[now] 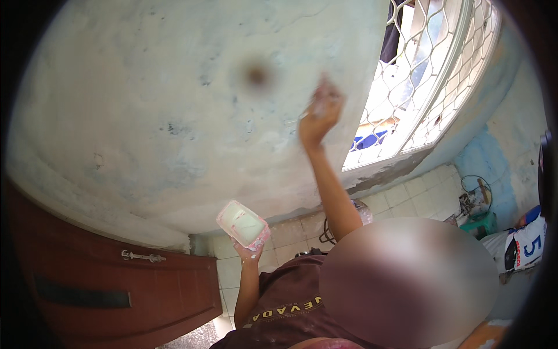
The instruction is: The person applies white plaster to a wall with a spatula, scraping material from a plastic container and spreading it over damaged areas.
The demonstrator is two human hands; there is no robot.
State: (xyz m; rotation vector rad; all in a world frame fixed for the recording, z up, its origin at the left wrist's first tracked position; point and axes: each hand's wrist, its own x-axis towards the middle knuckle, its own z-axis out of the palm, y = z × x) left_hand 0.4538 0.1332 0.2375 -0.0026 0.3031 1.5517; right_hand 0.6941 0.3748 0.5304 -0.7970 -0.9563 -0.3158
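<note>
Head view: left hand (250,249) clamps pale tub (226,212), best kept level; right hand (323,113) blurred near wall (133,87), grip I can't tell.

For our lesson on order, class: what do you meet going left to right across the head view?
Reddish-brown door, pale rectangular container, right hand, window with white grille, white sack.
</note>
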